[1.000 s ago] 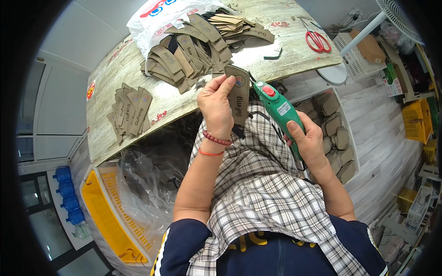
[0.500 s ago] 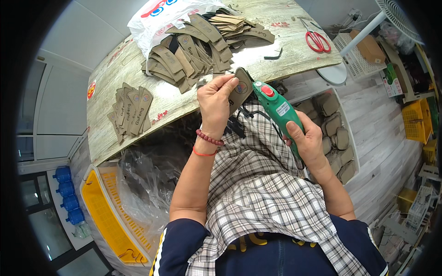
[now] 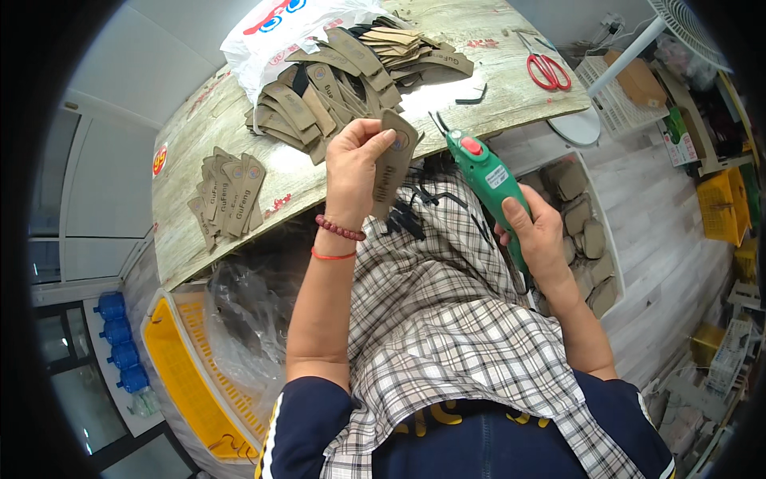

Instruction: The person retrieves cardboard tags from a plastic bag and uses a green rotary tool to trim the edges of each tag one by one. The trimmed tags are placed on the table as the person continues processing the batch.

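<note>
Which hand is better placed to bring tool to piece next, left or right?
Right. The right hand already grips the green handheld power tool, tip aimed toward the brown tongue-shaped piece. The left hand is busy pinching that piece upright.

One head-worn fisheye view looks steeply down, close over the person's lap and the counter (image 3: 239,239) edge ahead.

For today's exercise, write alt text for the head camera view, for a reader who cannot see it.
A person's left hand holds up a tan leather piece while the right hand grips a green handheld power tool, its tip pointing near the piece. Beyond them, a wooden table holds piles of similar pieces, a smaller stack and red scissors.
</note>
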